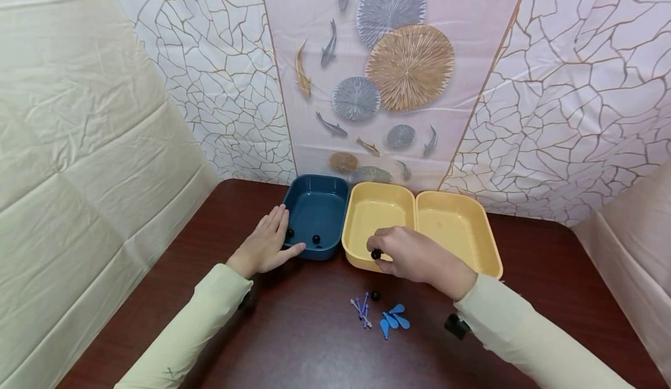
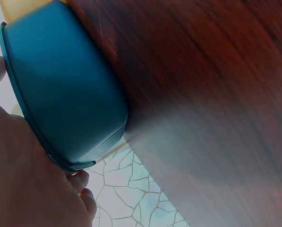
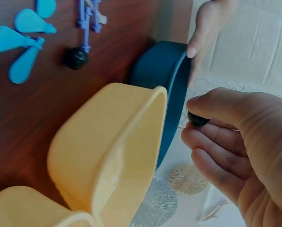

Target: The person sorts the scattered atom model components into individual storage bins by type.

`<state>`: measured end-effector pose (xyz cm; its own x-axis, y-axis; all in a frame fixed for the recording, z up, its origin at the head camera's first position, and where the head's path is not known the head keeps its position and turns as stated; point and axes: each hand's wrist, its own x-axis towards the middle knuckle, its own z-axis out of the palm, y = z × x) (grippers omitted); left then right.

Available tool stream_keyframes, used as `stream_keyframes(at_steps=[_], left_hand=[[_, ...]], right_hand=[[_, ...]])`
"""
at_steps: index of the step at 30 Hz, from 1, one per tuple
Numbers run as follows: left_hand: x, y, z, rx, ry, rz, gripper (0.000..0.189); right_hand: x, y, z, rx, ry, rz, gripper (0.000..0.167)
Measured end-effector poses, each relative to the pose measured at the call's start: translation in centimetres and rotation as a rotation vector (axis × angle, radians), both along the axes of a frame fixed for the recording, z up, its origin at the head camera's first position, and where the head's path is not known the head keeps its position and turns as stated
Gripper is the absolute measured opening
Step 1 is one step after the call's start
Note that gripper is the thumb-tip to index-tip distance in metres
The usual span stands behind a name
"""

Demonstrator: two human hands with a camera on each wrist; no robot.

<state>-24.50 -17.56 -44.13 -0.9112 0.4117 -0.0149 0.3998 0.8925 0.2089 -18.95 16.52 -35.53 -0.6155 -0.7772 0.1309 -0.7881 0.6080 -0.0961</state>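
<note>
My right hand [image 1: 406, 253] pinches a small black ball [image 3: 197, 119] between thumb and fingers, above the front of the middle yellow bin [image 1: 352, 253]. Along the near left corner of the dark blue bin [image 1: 317, 202] rests my left hand [image 1: 264, 243], its fingers stretched out and touching the rim. Inside that bin, near its front wall, lie two black balls [image 1: 316, 239]. Another black ball [image 1: 375, 296] is on the table. Beside it are several purple sticks [image 1: 363, 310] and several blue paddle-shaped pieces [image 1: 394, 319].
A second yellow bin [image 1: 484, 232] stands at the right, so three bins form a row along the back of the brown table [image 1: 293, 342]. Behind them hangs a patterned cloth [image 1: 325, 144]. A pale cloth [image 1: 94, 144] hangs at the left.
</note>
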Motion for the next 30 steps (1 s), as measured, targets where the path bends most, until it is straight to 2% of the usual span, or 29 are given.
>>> stream_keyframes(at_steps=[6,15,24,30], left_hand=[[-0.1,-0.1,-0.2,-0.006,-0.007,0.002,0.100],[-0.2,-0.3,-0.2,-0.003,0.004,-0.006,0.100],[-0.2,-0.2,-0.2,0.002,0.010,-0.009,0.100],[-0.2,-0.2,-0.2,0.004,-0.004,-0.003,0.100]], right_hand=[[-1.3,-1.0,0.5,-0.020,0.005,-0.006,0.013],[-3.3,-2.1,0.0,-0.081,0.000,0.017,0.010],[-5.2,-3.3,-0.6,-0.150,-0.064,0.018,0.010],[-6.7,-4.3,-1.4,-0.155,-0.120,-0.019,0.011]])
